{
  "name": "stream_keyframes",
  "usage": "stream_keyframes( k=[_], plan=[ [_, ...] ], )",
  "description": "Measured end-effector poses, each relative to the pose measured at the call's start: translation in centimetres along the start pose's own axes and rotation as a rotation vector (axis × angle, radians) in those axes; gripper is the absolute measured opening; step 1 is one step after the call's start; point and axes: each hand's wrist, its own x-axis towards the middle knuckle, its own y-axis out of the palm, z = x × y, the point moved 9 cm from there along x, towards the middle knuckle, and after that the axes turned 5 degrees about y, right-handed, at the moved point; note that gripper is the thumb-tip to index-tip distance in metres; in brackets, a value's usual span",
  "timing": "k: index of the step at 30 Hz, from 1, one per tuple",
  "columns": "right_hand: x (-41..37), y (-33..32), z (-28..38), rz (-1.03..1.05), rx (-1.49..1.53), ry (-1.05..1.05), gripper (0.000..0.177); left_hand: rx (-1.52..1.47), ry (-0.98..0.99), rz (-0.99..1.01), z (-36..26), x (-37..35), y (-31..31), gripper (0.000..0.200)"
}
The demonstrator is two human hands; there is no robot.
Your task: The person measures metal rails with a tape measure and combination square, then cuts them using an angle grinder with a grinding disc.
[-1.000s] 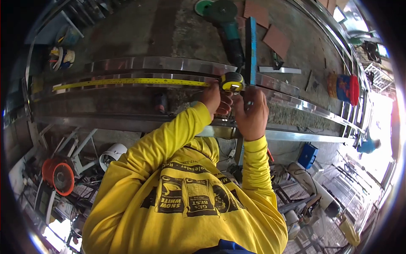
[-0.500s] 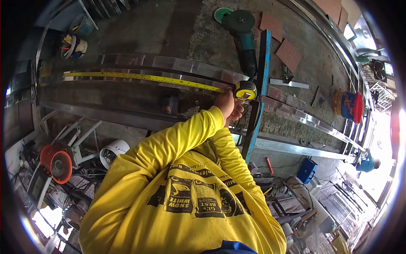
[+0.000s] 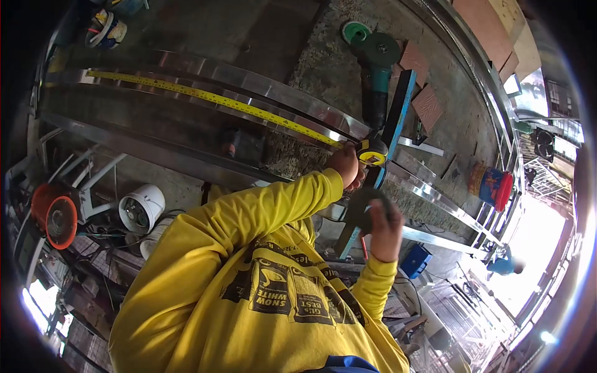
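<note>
My left hand (image 3: 346,166) is closed at the tape measure (image 3: 372,151), a black and yellow case beside a blue bar. Its yellow blade (image 3: 217,102) runs out to the left along a shiny metal bar (image 3: 249,87). Below and to the right, my right hand (image 3: 387,231) grips a dark round disc (image 3: 363,208), with the thumb over its face. The blue bar (image 3: 398,112) lies crosswise over the metal bars. Just beyond the tape case rests a green angle grinder (image 3: 377,74).
Reddish tile pieces (image 3: 427,105) lie right of the grinder. A red-lidded bucket (image 3: 491,185) stands at the right, near a blue case (image 3: 415,260). Toward the left are an orange round fixture (image 3: 55,214), a white bucket (image 3: 142,208) and a pail of tools (image 3: 107,30).
My right hand has come away from beside the left hand, down and to the right, and now shows the dark disc. The view has shifted; my left hand stays at the tape measure.
</note>
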Motion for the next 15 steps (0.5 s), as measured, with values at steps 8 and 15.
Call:
stream_keyframes(
  k=[8,15],
  plan=[
    [3.3,12.2,13.1,-0.065,-0.144,-0.506,0.017,-0.349,0.232,0.111,-0.4,0.1,1.7,0.056],
    [6.8,15.6,11.1,-0.210,-0.503,-0.540,0.029,-0.162,0.236,0.047,0.3,-0.3,0.3,0.056]
  ],
)
